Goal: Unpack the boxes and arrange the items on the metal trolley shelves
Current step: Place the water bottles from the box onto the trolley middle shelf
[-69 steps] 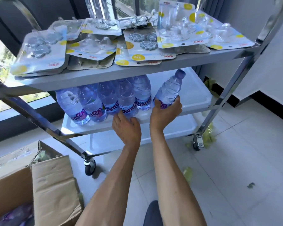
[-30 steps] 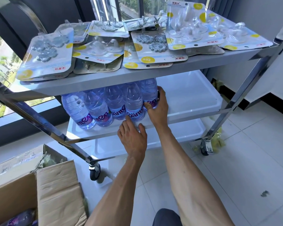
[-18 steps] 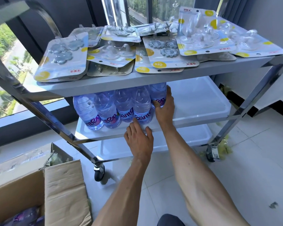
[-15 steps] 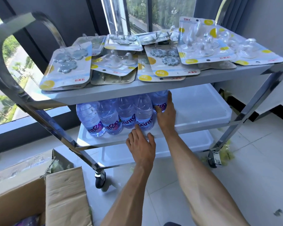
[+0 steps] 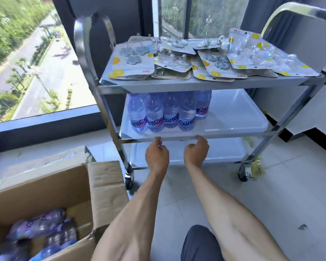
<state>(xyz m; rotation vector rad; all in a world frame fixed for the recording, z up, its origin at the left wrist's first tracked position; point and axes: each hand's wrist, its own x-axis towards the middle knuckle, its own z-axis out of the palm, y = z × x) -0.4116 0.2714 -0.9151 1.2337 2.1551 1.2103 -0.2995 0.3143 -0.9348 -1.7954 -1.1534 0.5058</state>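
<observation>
Head view, looking down over both forearms at a metal trolley (image 5: 109, 110) by a window. Top shelf (image 5: 196, 84) crowded with flat blister packs (image 5: 215, 63), overlapping one another. Middle shelf (image 5: 233, 117) carrying upright water bottles (image 5: 169, 112), packed touching in a cluster at its left end; right part of that shelf bare. Bottom shelf (image 5: 215, 153) partly hidden behind the hands, contents not readable from here.

Left hand (image 5: 157, 154) hanging just below the front lip of the middle shelf, fingers loosely curled, nothing in it. Right hand (image 5: 196, 150) just beside it, likewise relaxed and empty, fingertips near the shelf edge; contact with the metal impossible to confirm. Neither touching a bottle.

Lower left, an open cardboard box (image 5: 51, 193) on the floor, flaps out, more bottles (image 5: 40, 234) lying inside, blurred. Scraps of green wrapping (image 5: 256, 170) around the right-hand wheel.

Step in hand, by the look of it: between placements, with both hands free and near the shelf. Task only partly done, given bottles left in the box and room left on the middle shelf. Next move likely a reach down and left into the box, a grip round one bottle's body, then a lift past the shelf lip and an upright set-down just right of the standing cluster. Care needed not to knock the tightly packed bottles on the way in.
</observation>
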